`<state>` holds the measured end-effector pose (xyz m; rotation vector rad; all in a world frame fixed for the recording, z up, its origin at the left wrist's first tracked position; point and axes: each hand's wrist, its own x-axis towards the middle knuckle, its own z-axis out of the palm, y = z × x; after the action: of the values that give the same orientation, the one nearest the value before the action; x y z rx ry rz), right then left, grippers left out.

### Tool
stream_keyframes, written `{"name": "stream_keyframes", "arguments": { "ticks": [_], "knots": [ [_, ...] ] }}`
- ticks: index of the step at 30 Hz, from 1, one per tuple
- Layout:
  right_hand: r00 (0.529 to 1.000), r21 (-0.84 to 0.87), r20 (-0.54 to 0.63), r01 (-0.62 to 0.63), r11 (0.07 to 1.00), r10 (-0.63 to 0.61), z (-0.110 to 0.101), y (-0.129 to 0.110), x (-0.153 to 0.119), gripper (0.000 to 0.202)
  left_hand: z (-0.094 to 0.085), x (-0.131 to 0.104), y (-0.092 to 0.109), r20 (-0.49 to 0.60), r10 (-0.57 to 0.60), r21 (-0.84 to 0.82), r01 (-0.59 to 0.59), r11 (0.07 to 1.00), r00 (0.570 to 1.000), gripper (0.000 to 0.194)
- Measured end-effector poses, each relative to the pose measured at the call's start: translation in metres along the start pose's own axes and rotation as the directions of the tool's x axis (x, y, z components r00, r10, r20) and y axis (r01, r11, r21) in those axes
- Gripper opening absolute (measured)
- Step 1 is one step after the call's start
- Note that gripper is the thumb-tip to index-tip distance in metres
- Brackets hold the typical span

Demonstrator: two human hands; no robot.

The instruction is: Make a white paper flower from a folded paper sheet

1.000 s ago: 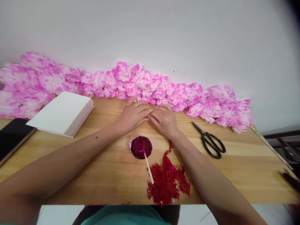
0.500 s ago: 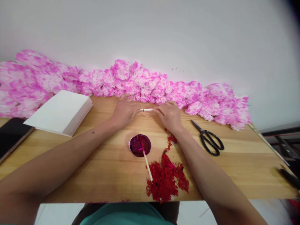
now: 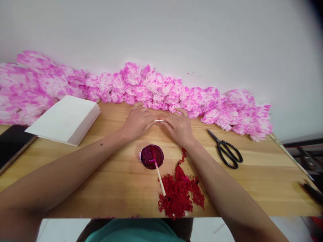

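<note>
Between my fingertips, just above the wooden table, a thin folded strip of white paper [image 3: 162, 120] stretches sideways, with a narrow red thread [image 3: 158, 120] around its middle. My left hand [image 3: 138, 121] pinches one end and my right hand [image 3: 178, 126] the other; most of the strip is hidden behind the fingers. Nearer to me lies a small round dish of dark magenta dye [image 3: 148, 157]. A pale stick [image 3: 160, 181] leans out of it onto a tangled heap of red yarn [image 3: 176, 196]. One yarn strand runs up under my right wrist.
Black-handled scissors [image 3: 227, 151] lie right of my right hand. A stack of white paper [image 3: 63, 119] sits at the left, beside a dark phone-like slab [image 3: 13, 144]. Pink and white paper flowers [image 3: 156, 89] line the wall along the back of the wooden table [image 3: 106, 188].
My hands have come closer together, so less of the white strip shows between them. The red thread now sits midway between my fingers, rather than near my left hand.
</note>
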<state>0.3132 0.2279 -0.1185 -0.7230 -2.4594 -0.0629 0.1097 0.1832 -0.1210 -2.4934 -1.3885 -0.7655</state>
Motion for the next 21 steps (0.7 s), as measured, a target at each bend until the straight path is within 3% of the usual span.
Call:
{"name": "stream_keyframes", "arguments": {
  "ticks": [11, 21],
  "knots": [
    [0.999, -0.008, -0.018, -0.034, 0.999, 0.034, 0.004, 0.008, -0.004, 0.026, 0.007, -0.002, -0.014, 0.004, -0.042, -0.055, 0.043, 0.998, 0.999, 0.039],
    [0.997, 0.085, 0.067, -0.054, 0.995, 0.048, 0.002, 0.009, -0.006, 0.025, 0.005, 0.0, -0.015, 0.04, -0.053, -0.093, 0.057, 0.994, 0.998, 0.032]
  ]
}}
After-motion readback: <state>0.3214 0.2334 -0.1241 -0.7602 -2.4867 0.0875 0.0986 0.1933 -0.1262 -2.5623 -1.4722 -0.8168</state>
